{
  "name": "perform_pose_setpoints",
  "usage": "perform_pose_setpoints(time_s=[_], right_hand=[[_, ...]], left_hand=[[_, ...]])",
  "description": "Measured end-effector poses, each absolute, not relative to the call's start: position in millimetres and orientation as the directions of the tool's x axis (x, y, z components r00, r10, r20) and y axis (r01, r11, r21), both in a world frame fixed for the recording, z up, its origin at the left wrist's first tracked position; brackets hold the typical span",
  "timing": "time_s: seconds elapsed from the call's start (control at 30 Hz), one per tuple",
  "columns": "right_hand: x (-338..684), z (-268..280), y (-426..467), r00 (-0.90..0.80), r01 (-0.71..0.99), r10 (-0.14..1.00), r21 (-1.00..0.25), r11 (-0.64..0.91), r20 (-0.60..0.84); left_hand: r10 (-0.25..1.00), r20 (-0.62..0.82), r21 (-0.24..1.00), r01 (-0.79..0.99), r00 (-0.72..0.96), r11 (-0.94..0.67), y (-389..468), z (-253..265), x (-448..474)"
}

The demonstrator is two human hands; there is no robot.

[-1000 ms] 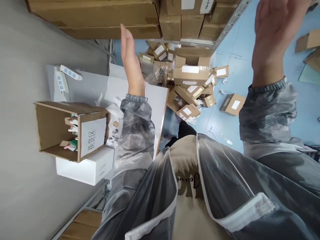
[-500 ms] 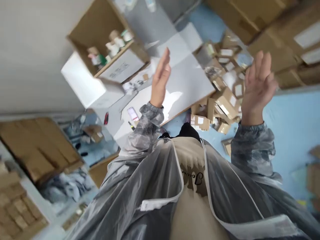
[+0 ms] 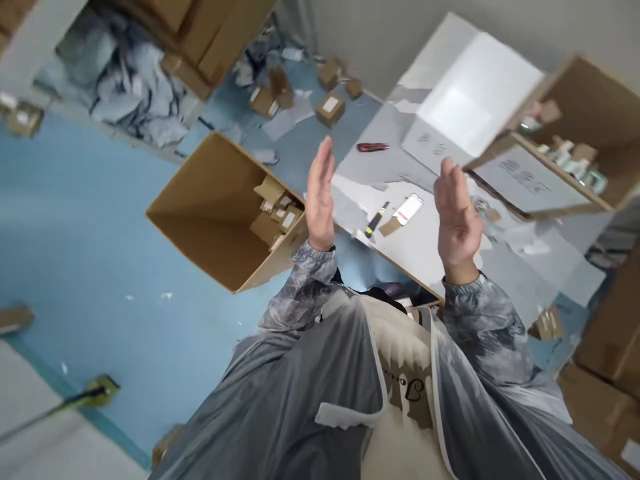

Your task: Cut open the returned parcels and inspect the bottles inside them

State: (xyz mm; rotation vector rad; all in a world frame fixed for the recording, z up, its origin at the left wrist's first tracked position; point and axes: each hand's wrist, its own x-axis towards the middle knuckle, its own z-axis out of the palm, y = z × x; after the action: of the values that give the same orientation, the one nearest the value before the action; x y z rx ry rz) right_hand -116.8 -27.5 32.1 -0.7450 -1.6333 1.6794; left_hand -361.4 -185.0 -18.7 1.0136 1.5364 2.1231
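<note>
My left hand [image 3: 321, 195] is raised with its fingers stretched out and holds nothing. It hangs between a large open cardboard box [image 3: 200, 207] holding small cartons and the edge of a white-topped table [image 3: 405, 250]. My right hand [image 3: 456, 217] is up over the table, fingers straight, palm turned inward, also holding nothing. Between the two hands lie a phone [image 3: 409, 209] with a lit screen and a black-and-yellow cutter [image 3: 377, 220]. Farther back on the table is a red-and-black cutter [image 3: 373, 147].
A white box [image 3: 475, 93] and a tilted cardboard box [image 3: 595, 127] with small bottles stand on the table's far side. Small cartons [image 3: 331, 108] lie on the blue floor beyond. A heap of grey bags [image 3: 135, 87] is at upper left, a yellow-headed mop [image 3: 100, 392] at lower left.
The view has swung to the left, so the table now appears on the right and the open floor box has come into sight. My hands have come closer together, both still open.
</note>
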Motion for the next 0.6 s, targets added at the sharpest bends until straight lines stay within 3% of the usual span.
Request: perform_pose_setpoints(time_s=[0.13,0.23,0.33,0.47,0.6], right_hand=[[-320.5,-30.0,-96.3,-0.840,-0.026,0.539,-0.987,-0.160,-0.066],[-435.0,-84.2,-153.1,-0.926,0.087,0.338,-0.966,-0.243,-0.168],[-508.9,-145.4,-198.9,-0.936,0.269,0.150,-0.923,-0.274,-0.318],[-565.0,-260.3,-242.9,-0.878,0.457,-0.005,-0.836,-0.305,-0.478],[-597.1,-424.3,-283.1,-0.727,0.666,-0.092,-0.667,-0.335,-0.680]], left_hand=[[0.304,0.161,0.984,0.130,-0.939,-0.120,-337.9,-83.2,-498.4],[0.101,0.013,0.998,0.019,-0.995,0.057,-437.9,-138.9,-559.2],[-0.055,-0.126,0.987,-0.130,-0.991,0.091,-496.9,-201.9,-588.7],[-0.187,-0.422,0.883,-0.449,-0.887,0.137,-528.7,-319.1,-619.1],[-0.342,-0.763,0.560,-0.825,-0.548,0.073,-553.6,-459.9,-628.2]])
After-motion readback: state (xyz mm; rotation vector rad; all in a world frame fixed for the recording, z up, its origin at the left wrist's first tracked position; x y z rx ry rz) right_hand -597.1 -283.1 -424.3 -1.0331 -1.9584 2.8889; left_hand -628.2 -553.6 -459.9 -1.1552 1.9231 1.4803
